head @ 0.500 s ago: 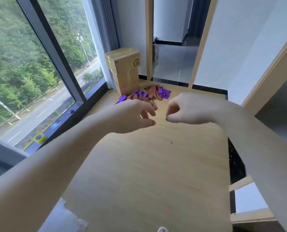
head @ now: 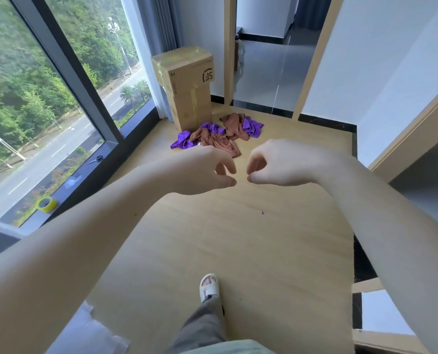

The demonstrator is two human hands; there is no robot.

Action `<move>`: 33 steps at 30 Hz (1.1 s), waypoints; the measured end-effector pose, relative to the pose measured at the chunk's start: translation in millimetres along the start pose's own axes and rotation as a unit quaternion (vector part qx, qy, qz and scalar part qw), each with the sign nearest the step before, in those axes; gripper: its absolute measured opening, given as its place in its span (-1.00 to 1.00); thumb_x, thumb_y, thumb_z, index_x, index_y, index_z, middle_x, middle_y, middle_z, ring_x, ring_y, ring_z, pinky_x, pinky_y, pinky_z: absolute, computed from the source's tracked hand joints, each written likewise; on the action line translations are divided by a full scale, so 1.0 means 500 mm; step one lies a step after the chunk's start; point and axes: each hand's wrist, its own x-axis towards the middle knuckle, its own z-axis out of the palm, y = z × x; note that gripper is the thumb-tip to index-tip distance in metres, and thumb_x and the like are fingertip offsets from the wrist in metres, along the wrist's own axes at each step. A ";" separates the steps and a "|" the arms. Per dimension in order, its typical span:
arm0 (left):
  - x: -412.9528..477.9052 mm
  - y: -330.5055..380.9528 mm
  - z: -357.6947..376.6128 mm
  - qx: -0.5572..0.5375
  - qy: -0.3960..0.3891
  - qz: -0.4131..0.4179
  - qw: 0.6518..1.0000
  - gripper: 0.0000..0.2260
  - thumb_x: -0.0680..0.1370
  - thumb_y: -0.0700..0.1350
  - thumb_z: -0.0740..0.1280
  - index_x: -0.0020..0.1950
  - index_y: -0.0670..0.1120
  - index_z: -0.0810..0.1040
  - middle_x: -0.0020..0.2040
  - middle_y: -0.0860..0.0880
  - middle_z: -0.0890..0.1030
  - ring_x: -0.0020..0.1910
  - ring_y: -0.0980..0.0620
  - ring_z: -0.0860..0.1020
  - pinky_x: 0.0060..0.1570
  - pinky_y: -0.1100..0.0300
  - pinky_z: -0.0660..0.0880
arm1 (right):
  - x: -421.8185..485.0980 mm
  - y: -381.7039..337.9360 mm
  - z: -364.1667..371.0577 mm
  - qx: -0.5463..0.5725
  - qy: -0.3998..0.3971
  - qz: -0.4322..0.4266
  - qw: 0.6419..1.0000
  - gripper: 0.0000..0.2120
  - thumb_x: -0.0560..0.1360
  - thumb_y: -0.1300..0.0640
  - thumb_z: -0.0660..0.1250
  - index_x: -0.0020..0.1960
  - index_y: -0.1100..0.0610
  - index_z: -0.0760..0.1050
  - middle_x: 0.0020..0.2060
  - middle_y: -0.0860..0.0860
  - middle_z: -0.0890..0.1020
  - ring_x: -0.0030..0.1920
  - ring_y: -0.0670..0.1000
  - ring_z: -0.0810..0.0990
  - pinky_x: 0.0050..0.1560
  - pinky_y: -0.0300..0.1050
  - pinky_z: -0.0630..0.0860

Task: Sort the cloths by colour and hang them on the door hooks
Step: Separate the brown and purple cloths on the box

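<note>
While both arms stretch forward over the floor (head: 238, 251), the left hand (head: 202, 172) and right hand (head: 276, 164) hang side by side, close together but not touching. Each has its fingers loosely curled with the thumb tip pointing toward the other hand, and neither holds anything.

The cloths (head: 220, 136) lie in one crumpled heap on the floor at 12 o'clock from the hands, beyond them and untouched. Purple pieces (head: 252, 127) show at the heap's 3 and 9 o'clock ends, with brown pieces (head: 228, 143) tangled between. A tall box (head: 187, 93) stands just beside the heap at its 11 o'clock, against the curtain.

On the sill at 9 o'clock lie scissors (head: 96, 159) and, nearer, a yellow tape roll (head: 47, 204). At 6 o'clock a foot in a white slipper (head: 209, 287) rests on the floor. An open doorway (head: 269, 62) is at 12 o'clock.
</note>
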 end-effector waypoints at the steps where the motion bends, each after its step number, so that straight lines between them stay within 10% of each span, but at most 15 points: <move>1: 0.022 -0.016 -0.009 -0.001 -0.006 0.000 1.000 -0.72 0.60 0.17 0.35 0.29 0.15 0.56 0.04 0.22 0.57 0.06 0.16 0.53 -0.09 0.39 0.39 | 0.028 0.001 -0.007 0.001 -0.005 0.003 1.000 -0.82 0.59 -0.03 0.35 0.16 -0.03 0.60 0.11 -0.11 0.61 0.09 -0.02 0.58 -0.01 -0.11 0.52; 33: 0.562 -0.351 -0.323 0.037 -0.055 -0.010 0.998 -0.78 0.63 0.14 0.31 0.21 0.11 0.60 0.13 0.13 0.61 0.11 0.07 0.54 0.16 0.11 0.52 | 0.699 0.079 -0.269 -0.010 -0.047 0.024 0.999 -0.83 0.59 -0.02 0.36 0.14 -0.01 0.59 0.04 -0.11 0.59 0.03 -0.05 0.57 -0.18 -0.23 0.46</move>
